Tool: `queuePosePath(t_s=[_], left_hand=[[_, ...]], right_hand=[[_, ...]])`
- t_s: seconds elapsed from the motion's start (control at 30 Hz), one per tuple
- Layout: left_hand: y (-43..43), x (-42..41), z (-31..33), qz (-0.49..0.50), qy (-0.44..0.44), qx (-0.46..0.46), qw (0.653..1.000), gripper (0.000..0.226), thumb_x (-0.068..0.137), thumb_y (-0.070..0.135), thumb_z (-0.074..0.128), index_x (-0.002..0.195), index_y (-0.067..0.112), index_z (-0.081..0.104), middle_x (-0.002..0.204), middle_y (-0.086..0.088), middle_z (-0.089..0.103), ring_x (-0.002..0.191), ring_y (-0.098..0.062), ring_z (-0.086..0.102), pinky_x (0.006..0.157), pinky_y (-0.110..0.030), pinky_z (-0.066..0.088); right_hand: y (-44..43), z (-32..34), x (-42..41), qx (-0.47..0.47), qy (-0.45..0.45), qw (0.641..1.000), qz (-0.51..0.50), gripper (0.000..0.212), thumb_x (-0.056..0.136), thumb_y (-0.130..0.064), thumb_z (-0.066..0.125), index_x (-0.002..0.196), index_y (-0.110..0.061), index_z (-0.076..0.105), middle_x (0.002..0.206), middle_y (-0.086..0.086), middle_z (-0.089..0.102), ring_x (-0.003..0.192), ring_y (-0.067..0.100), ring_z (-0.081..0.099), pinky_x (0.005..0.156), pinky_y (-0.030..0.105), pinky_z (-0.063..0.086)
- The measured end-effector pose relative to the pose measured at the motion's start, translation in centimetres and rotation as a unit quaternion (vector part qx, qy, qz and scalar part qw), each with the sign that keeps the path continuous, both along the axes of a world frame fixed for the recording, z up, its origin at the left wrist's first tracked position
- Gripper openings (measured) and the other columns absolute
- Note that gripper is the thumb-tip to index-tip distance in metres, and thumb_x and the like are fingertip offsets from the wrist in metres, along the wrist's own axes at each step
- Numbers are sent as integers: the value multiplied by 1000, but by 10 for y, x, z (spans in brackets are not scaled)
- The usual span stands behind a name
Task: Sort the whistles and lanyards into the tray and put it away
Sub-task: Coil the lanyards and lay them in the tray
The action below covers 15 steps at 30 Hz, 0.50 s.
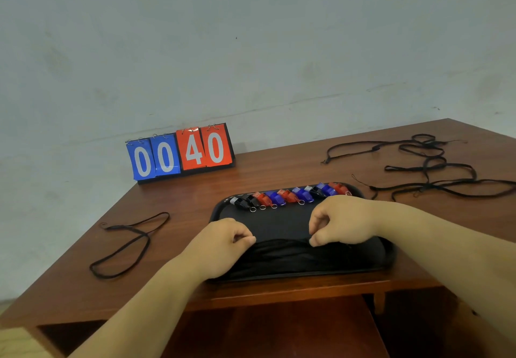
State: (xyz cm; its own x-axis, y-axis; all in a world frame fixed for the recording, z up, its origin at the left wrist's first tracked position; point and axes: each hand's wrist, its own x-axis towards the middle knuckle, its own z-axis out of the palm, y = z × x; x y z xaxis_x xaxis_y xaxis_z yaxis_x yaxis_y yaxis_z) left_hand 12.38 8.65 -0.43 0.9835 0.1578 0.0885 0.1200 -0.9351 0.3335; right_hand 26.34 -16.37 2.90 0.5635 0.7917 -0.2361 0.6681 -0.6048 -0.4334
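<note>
A black tray [220, 206] lies on the wooden table in front of me. Along its far rim runs a row of several black, red and blue whistles [290, 197] with small key rings. A bundle of black lanyards [287, 254] lies across the tray's near part. My left hand [223, 243] pinches the bundle's left end, and my right hand [343, 220] pinches it near the middle. One loose lanyard [125, 246] lies on the table left of the tray. Several tangled lanyards [430, 167] lie at the back right.
A flip scoreboard [180, 152] showing 00 and 40 stands at the table's back edge against the grey wall. The table's near edge [279, 296] runs just below the tray, with an open space under it.
</note>
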Motion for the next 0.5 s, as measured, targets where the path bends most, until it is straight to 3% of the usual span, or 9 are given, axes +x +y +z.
queuePosePath(t_s=[0.17, 0.5], left_hand=[[-7, -1, -4, -16, -21, 7, 1000, 18, 99, 45, 60, 92, 34, 72, 93, 12, 59, 86, -6, 60, 85, -29, 51], [-6, -3, -7, -17, -19, 0, 1000, 17, 101, 42, 58, 86, 36, 64, 83, 16, 64, 78, -3, 60, 68, -22, 44]], right_hand=[[8, -11, -7, 4, -64, 998, 20, 20, 98, -38, 63, 110, -29, 75, 102, -13, 70, 95, 4, 64, 94, 28, 52], [1, -14, -10, 10, -47, 998, 42, 15, 97, -38, 64, 103, -30, 75, 101, -13, 70, 94, 5, 65, 93, 29, 53]])
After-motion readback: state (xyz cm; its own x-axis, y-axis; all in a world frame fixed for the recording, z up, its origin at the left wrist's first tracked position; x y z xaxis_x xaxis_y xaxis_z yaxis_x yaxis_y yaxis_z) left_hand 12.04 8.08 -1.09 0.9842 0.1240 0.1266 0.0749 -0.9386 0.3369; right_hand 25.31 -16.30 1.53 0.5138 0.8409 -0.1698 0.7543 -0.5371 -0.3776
